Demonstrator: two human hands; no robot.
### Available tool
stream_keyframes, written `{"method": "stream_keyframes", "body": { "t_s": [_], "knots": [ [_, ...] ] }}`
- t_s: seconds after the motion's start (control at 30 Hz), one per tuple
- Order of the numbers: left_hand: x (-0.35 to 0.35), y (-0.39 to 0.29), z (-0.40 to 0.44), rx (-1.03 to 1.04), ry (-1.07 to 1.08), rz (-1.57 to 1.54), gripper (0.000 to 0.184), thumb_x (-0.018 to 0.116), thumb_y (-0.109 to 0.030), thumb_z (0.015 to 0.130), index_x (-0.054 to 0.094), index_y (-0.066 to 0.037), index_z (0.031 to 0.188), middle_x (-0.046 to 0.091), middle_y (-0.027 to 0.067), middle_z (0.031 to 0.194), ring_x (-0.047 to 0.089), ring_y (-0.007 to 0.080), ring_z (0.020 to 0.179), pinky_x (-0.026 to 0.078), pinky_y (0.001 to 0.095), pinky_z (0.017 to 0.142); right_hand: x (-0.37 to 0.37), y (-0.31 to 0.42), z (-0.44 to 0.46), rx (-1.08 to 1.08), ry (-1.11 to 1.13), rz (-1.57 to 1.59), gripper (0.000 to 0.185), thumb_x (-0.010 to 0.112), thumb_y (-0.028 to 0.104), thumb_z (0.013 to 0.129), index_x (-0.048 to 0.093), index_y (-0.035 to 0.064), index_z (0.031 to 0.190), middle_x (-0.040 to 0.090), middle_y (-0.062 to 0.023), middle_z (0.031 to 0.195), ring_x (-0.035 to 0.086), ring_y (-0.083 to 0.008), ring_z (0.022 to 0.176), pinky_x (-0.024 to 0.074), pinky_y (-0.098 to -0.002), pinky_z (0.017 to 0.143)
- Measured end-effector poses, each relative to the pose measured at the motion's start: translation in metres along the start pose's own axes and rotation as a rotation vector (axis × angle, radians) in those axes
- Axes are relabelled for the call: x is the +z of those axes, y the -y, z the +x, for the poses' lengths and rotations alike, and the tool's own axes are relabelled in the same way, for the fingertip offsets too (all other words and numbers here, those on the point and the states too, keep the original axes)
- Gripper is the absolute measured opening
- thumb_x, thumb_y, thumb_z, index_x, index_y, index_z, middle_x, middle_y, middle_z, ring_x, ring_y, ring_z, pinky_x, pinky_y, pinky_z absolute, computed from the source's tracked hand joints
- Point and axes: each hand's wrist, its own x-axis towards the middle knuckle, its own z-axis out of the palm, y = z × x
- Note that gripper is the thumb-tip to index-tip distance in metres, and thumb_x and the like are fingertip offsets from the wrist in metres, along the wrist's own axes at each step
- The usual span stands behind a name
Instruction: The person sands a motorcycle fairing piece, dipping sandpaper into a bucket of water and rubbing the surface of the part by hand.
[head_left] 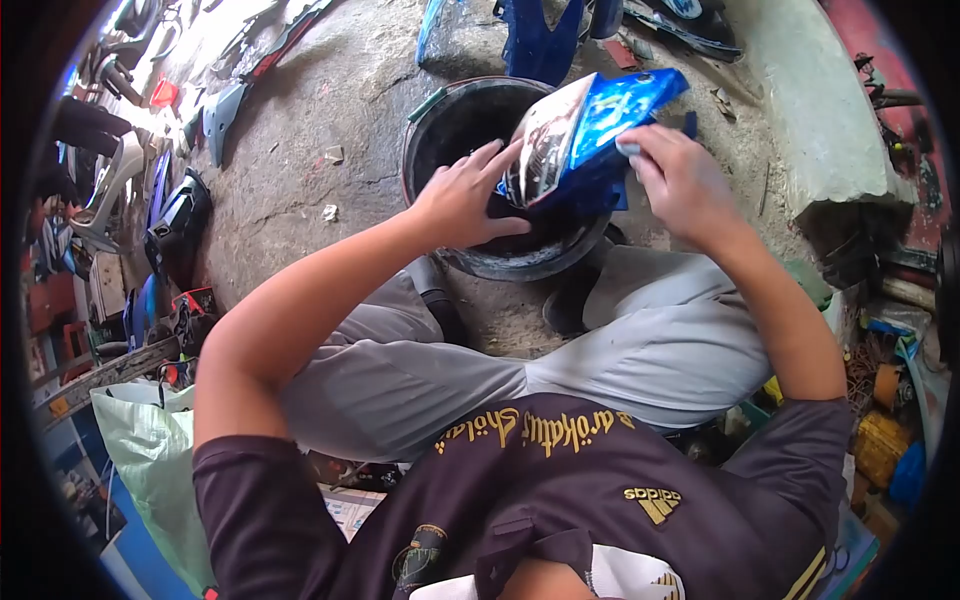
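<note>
A glossy blue and white motorcycle fairing panel (605, 120) leans tilted over the right side of a black tub (520, 265). My left hand (465, 195) is over the tub, its fingers spread and the fingertips at the panel's left edge. On the other side, my right hand (690, 185) is closed beside the panel's right edge, thumb against fingers. A small pale grey-blue bit shows at its fingertips; I cannot make out what it is. The panel hides part of the tub's inside, which looks dark.
Blue plastic panels (540, 40) lie beyond the tub on the concrete floor (300, 170). More body parts are heaped at the left, among them a dark fairing (180, 225). A pale concrete block (830, 110) stands at the right. A light green sack (150, 480) is at lower left.
</note>
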Motion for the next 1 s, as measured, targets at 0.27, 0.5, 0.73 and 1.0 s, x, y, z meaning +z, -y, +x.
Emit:
{"method": "stream_keyframes", "body": {
  "t_s": [0.27, 0.5, 0.73, 1.0],
  "knots": [
    [0.074, -0.039, 0.043, -0.104, -0.459, -0.197, 0.103, 0.087, -0.045, 0.089, 0.034, -0.011, 0.170, 0.043, 0.0301, 0.166, 0.046, 0.0516, 0.149, 0.042, 0.0557, 0.122, 0.034, -0.022, 0.009, -0.290, -0.091, -0.242, 0.025, 0.072, 0.011, 0.094, 0.076, 0.0085, 0.118, 0.072, -0.0081, 0.104, 0.066, -0.0291, 0.103, 0.0545, -0.0426, 0.091],
    [0.047, -0.051, 0.028, 0.043, -0.381, -0.080, 0.083, 0.083, -0.039, 0.092, 0.049, -0.014, 0.163, 0.053, 0.0243, 0.159, 0.055, 0.0463, 0.142, 0.049, 0.0574, 0.110, 0.011, -0.033, 0.033, -0.114, -0.103, -0.407, 0.016, 0.073, 0.014, 0.092, 0.078, 0.0101, 0.107, 0.073, -0.0079, 0.104, 0.066, -0.0307, 0.107, 0.0532, -0.0458, 0.095],
    [0.046, -0.086, 0.023, 0.186, -0.317, 0.129, 0.082, 0.085, -0.044, 0.088, 0.054, -0.018, 0.159, 0.054, 0.0185, 0.161, 0.055, 0.0448, 0.142, 0.047, 0.0566, 0.108, 0.003, -0.011, -0.004, 0.232, 0.329, -0.200, 0.014, 0.066, 0.011, 0.095, 0.077, 0.0044, 0.102, 0.077, -0.0223, 0.103, 0.073, -0.0422, 0.104, 0.0563, -0.0504, 0.095],
    [0.066, -0.057, 0.036, 0.232, -0.404, -0.033, 0.085, 0.094, -0.042, 0.076, 0.060, -0.009, 0.147, 0.059, 0.0125, 0.158, 0.052, 0.0364, 0.147, 0.041, 0.0534, 0.115, 0.041, -0.031, -0.041, 0.084, 0.122, 0.129, 0.012, 0.071, 0.014, 0.093, 0.076, 0.0046, 0.099, 0.076, -0.0192, 0.100, 0.071, -0.0408, 0.105, 0.0554, -0.0483, 0.097]
  ]
}}
